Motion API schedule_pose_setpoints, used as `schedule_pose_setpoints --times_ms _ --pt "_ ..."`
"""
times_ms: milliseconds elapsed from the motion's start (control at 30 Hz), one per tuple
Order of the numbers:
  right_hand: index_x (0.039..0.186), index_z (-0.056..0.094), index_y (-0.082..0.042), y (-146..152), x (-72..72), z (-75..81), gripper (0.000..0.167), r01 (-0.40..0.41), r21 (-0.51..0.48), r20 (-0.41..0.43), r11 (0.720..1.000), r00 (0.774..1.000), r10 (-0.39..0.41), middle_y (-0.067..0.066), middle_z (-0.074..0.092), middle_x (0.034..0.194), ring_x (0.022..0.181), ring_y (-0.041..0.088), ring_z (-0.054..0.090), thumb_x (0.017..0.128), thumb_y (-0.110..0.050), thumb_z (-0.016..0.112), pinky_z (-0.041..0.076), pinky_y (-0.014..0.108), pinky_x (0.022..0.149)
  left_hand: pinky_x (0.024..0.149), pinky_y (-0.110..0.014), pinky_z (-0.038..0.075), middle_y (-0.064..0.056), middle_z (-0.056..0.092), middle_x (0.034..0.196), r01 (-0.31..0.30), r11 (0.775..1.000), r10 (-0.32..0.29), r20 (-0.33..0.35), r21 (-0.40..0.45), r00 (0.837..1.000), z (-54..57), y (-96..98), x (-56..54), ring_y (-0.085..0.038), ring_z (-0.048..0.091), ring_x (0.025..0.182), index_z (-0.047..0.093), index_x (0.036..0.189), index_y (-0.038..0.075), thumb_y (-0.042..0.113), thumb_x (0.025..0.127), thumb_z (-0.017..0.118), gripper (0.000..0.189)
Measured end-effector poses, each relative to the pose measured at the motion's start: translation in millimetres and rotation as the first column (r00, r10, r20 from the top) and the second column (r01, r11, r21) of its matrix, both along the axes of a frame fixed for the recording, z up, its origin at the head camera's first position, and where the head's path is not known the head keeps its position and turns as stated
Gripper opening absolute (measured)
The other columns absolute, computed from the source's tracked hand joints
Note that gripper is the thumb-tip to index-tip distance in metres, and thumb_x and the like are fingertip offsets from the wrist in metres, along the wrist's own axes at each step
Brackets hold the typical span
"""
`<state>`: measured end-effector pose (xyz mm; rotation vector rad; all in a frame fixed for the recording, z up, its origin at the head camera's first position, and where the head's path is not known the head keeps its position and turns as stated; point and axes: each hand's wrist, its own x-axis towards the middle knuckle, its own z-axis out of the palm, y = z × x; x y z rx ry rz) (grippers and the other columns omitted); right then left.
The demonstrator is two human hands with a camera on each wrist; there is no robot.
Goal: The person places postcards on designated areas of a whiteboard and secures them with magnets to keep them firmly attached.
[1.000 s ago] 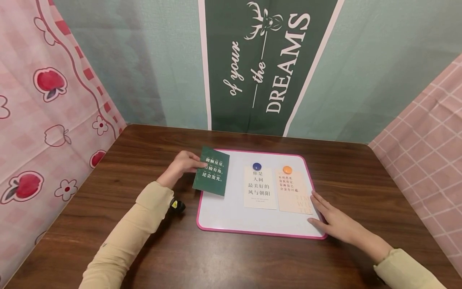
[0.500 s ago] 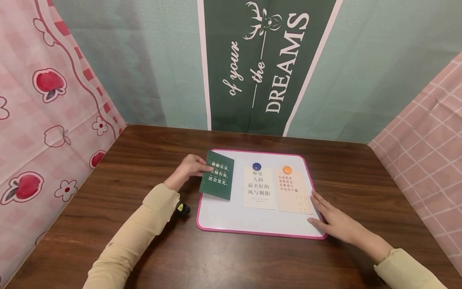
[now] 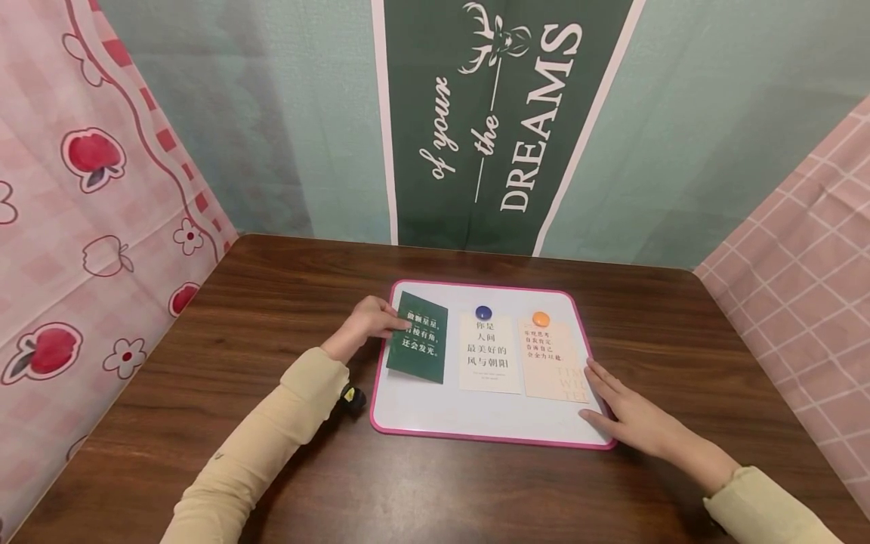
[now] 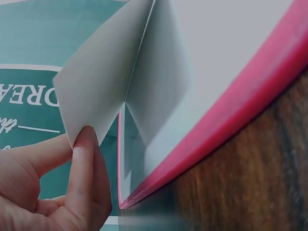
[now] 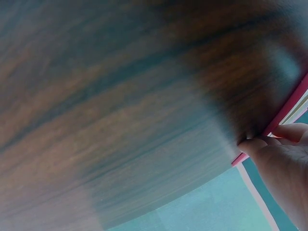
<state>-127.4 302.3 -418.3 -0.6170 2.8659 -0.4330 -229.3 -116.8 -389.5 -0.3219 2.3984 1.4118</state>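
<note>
My left hand (image 3: 365,323) pinches the left edge of a dark green card (image 3: 420,349) with white writing, held tilted over the left part of a pink-rimmed whiteboard (image 3: 469,418). In the left wrist view, thumb and fingers grip a corner of the card's pale back (image 4: 103,72), and its lower edge meets the board's surface. At the board's right edge rests my right hand (image 3: 635,419), fingers extended along the rim and thumb over the corner. A cream card (image 3: 491,370) lies under a blue round magnet (image 3: 483,312); beside it a peach card (image 3: 550,378) lies under an orange magnet (image 3: 541,319).
The whiteboard lies flat on a dark wooden table (image 3: 435,491). A black strap with a yellow mark (image 3: 352,397) sits at my left wrist. Fabric hangs behind the table and on both sides, with a green banner (image 3: 489,151) at the back.
My left hand has moved right and slightly toward me, carrying the green card further over the whiteboard and lower. The right hand, both magnets and the other cards have stayed put.
</note>
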Motion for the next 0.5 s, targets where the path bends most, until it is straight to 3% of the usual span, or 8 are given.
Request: schedule_pose_setpoints --times_ms 233,500 --pt "0.140 0.027 0.002 0 0.1 0.0 0.080 0.003 -0.002 0.004 1.000 1.000 -0.003 0.021 0.021 0.147 0.127 0.042 0.031 0.086 -0.050 0.053 0.034 0.056 0.095 0.059 -0.026 0.053 -0.009 0.060 0.072 0.055 0.989 -0.062 -0.047 -0.136 0.997 -0.5 4.4 3.4 -0.014 0.060 0.058 0.058 0.072 -0.001 0.016 0.072 0.077 0.025" --pt "0.141 0.026 0.002 -1 0.0 0.6 0.080 0.005 -0.007 0.010 1.000 1.000 -0.005 0.021 0.020 0.147 0.127 0.043 0.030 0.086 -0.050 0.053 0.033 0.057 0.095 0.054 -0.026 0.051 -0.011 0.063 0.072 0.091 0.953 -0.114 -0.063 -0.289 0.991 2.0 11.7 7.5 -0.016 0.059 0.052 0.062 0.091 -0.005 0.018 0.071 0.078 0.035"
